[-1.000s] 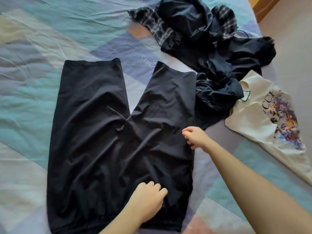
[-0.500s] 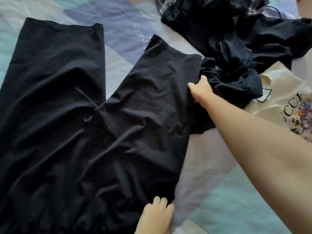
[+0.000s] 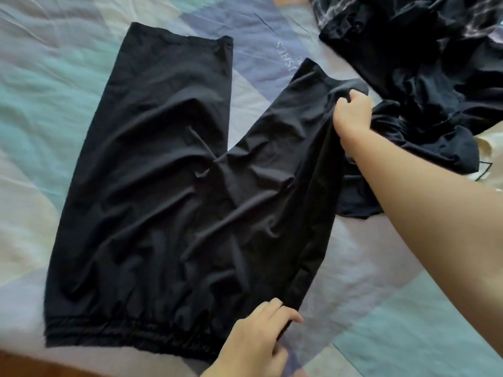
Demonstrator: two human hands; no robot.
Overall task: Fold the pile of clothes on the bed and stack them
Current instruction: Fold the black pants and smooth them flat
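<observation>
So there's one pair of black trousers (image 3: 174, 186) lying spread out flat on the bed (image 3: 54, 85), two wide legs pointing away from the person, gathered elastic waistband sitting at the near edge. The fabric is looking thin, matte and pretty creased. The right hand (image 3: 352, 115) is gripping the outer edge of the right leg up near the hem, fingers curled round a bunched bit of cloth and lifting it. The left hand (image 3: 258, 346) is pinching the right corner of the waistband. A heap of dark clothes (image 3: 424, 85) is sitting at the top right, just beside that leg, with a checked piece mixed in; can't count the items. The pastel patchwork bedsheet is showing sideways lettering, too blurry to read properly. One cream garment (image 3: 487, 159) is peeking out at the right edge.
</observation>
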